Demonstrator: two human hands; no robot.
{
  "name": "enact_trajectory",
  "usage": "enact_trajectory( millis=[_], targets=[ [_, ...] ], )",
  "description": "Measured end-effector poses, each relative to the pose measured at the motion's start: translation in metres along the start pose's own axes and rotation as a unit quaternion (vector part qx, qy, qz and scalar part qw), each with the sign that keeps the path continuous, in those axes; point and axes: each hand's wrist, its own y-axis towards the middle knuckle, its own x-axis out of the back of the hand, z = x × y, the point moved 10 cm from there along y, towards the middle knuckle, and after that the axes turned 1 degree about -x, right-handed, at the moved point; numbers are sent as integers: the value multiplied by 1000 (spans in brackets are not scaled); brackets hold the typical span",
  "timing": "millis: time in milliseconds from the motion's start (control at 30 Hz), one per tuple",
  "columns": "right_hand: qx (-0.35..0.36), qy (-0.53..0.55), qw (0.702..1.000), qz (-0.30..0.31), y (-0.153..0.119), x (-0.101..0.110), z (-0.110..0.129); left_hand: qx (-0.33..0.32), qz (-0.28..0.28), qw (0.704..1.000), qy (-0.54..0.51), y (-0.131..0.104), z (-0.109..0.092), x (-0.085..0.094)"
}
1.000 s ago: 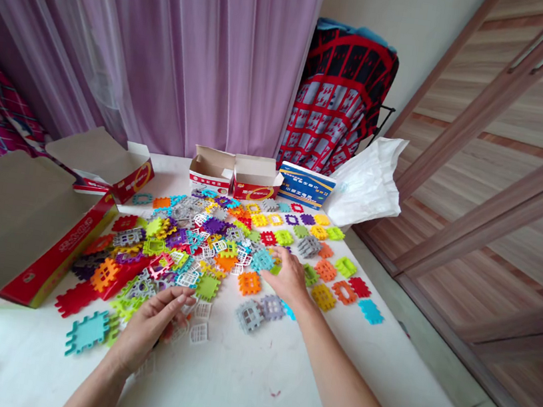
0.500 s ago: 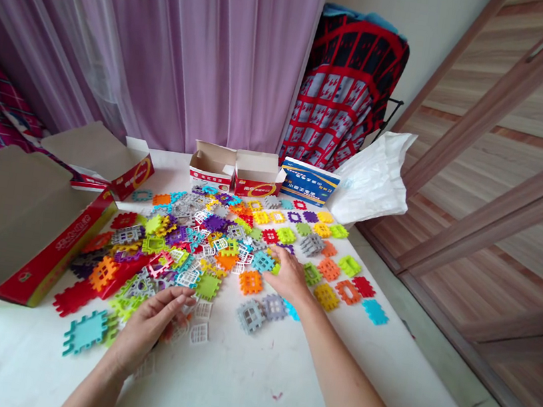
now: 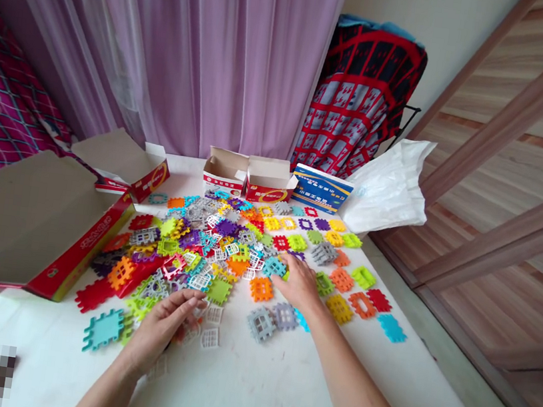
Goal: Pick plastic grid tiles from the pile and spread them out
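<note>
The right hand (image 3: 299, 285) is resting among the toy tiles, its thumb and forefinger parted around the right edge of a turquoise square plastic tile with notched edges and a window grid (image 3: 273, 268). That spread is probably suiting a light, edge-on grip on so thin a piece, though at this distance I cannot tell whether the fingers are actually grasping it. The tile is lying at the right fringe of the heap, just above a bright orange windowed plastic tile (image 3: 261, 289).

The left hand (image 3: 161, 323) is curling loosely, thumb close to forefinger, near a lime-green solid square plastic tile (image 3: 219, 291). Its palm side is facing away, so I cannot tell if it is holding anything. White lattice-like plastic pieces (image 3: 210, 338) are lying beside it, blending into the white tabletop (image 3: 270, 392).

On the right, a red notched plastic tile (image 3: 379, 300) and a sky-blue notched plastic tile (image 3: 392, 327) are lying flat and mostly apart, which is likely keeping their shapes easy to read. A blue printed cardboard box (image 3: 322, 189) is standing along the back, seemingly out of the hands' way.
</note>
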Motion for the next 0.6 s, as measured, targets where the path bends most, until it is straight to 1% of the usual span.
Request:
enact_trajectory(
  millis=[67, 100, 167, 267, 333, 367, 433, 500, 600],
  targets=[
    [3, -2, 1000, -10, 1, 3, 3, -1, -15, 999, -29, 0, -3, 6],
    [11, 2, 1000, -17, 2, 6, 7, -10, -30, 999, -45, 0, -6, 11],
    [46, 19, 998, -29, 7, 11, 24, -50, -80, 993, -70, 0, -15, 29],
    [128, 42, 991, -18, 18, 12, 67, -133, -188, 971, -63, -3, -28, 65],
    [181, 51, 982, 5, 26, 3, 103, -177, -256, 950, -16, -8, -32, 85],
    [205, 54, 977, 15, 30, -2, 121, -194, -280, 940, 17, -10, -33, 91],
    [239, 52, 969, 28, 38, -15, 155, -214, -306, 924, 84, -13, -35, 97],
    [244, 36, 968, 36, 47, -28, 180, -221, -315, 912, 140, -13, -36, 97],
    [226, -4, 972, 55, 57, -48, 202, -232, -312, 900, 195, -13, -41, 93]
  ],
)
